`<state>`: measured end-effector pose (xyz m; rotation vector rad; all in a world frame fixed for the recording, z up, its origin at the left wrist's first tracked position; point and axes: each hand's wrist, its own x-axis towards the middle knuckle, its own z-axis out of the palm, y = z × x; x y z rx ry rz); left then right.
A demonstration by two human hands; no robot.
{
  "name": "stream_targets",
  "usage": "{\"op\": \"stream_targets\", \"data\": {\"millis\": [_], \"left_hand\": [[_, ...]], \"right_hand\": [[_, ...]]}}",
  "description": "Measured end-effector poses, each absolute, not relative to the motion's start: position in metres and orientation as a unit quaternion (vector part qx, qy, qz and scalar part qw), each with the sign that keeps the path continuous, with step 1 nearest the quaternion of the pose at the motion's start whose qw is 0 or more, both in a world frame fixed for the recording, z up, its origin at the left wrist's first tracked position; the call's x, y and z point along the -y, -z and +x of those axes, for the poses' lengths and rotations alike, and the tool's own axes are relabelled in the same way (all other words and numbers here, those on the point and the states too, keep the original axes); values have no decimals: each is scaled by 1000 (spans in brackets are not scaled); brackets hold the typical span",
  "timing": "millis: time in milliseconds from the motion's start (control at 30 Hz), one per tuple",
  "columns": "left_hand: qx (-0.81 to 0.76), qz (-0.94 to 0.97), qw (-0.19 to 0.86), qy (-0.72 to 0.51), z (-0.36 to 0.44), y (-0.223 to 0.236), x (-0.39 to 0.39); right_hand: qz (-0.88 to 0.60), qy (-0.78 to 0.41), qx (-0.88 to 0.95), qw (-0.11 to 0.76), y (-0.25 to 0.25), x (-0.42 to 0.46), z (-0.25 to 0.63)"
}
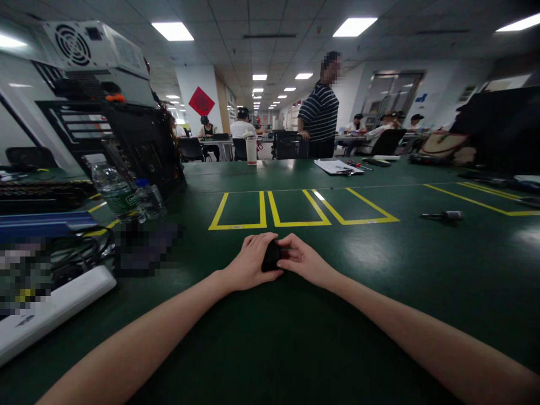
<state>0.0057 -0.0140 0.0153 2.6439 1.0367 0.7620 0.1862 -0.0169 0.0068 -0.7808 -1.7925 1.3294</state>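
Two hands meet at the middle of the bench (270, 343) in the head view, and between them sits a small, dark, rounded thing (271, 259), just on the near side of a row of three yellow tape frames (302, 224). Left hand (248, 264) first: its fingers curl over the top and far side with the thumb below, so it's clamped on the dark thing, most likely to steady it. Over to the right hand (310, 264), its fingers bent and closed on the thing's right edge, thumb at the lower side; that opposite grip probably keeps it from rolling or twisting. What it is exactly, too dark to call! Both forearms come in low from the near corners, which seems to give an even hold. Out right, a screwdriver (450, 216) lies alone, well apart from the hands; farther back, a clipboard (335, 166) holds white paper. Left side now: a large bottle (113, 188) and a blue-capped bottle (149, 201) stand by a black computer case (145, 149), perhaps parked there to leave elbow room. Beyond the bench, a person in a striped shirt (321, 115) stands with one hand on a chair (291, 145).
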Motion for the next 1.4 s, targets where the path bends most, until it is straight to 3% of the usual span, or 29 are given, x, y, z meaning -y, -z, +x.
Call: {"op": "stream_targets", "data": {"millis": [300, 533, 1000, 1400], "left_hand": [[-323, 905, 95, -262, 3, -17, 15], [-327, 907, 100, -246, 2, -20, 18], [-305, 912, 80, -263, 0, -16, 15], [-298, 918, 68, -254, -1, -15, 15]], "right_hand": [[-320, -496, 691, 417, -5, 15, 182], [-336, -504, 703, 374, -8, 14, 186], [-306, -509, 698, 400, -1, 13, 186], [-317, -503, 717, 364, -9, 17, 188]]}}
